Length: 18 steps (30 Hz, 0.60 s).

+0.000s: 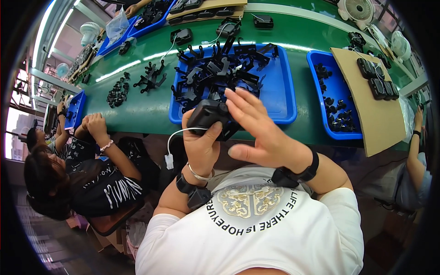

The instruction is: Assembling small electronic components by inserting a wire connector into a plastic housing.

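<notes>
My left hand [200, 144] grips a black box-shaped device [208, 114] with a white cable [176, 135] that hangs down to a small white plug. My right hand [259, 130] lies flat, fingers spread, against the device's right side, where a black bracket [228, 131] sticks out below. Both hands are held above the near edge of the green table [146, 107]. Just behind them stands a blue tray [279, 87] heaped with several black plastic brackets.
A second blue tray [321, 62] with small black parts lies at the right, partly under a cardboard sheet [373, 114] carrying black devices. Loose black brackets [149, 78] lie on the table at left. A person [91, 178] sits close at my left. Small fans stand at the back.
</notes>
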Tool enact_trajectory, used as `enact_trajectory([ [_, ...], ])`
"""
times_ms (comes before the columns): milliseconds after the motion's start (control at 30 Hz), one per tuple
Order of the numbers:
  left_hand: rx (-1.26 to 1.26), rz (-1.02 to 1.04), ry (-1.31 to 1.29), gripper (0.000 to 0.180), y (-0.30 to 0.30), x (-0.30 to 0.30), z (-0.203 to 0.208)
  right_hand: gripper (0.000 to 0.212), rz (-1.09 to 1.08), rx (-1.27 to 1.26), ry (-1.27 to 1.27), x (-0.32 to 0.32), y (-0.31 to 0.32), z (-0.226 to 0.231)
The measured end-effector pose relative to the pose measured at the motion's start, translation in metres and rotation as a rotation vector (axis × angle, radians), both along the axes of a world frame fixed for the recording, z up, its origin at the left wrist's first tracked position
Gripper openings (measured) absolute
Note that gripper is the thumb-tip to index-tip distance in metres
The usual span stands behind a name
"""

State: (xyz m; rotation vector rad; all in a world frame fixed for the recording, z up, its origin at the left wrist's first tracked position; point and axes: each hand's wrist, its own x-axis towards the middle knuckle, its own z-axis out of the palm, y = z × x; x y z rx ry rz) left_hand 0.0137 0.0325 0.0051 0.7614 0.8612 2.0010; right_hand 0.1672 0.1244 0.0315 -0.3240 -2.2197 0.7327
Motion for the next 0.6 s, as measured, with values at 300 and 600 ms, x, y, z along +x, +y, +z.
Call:
enact_trajectory([
  [300, -0.057, 0.067, -0.001, 0.046, 0.001, -0.007, -0.003, 0.065, 0.127, -0.087, 0.045, -0.004, -0.006, 0.007],
  [600, -0.032, 0.155, 0.091, 0.047, 0.007, -0.012, -0.002, 0.062, 0.111, -0.146, 0.018, -0.006, 0.004, 0.002],
])
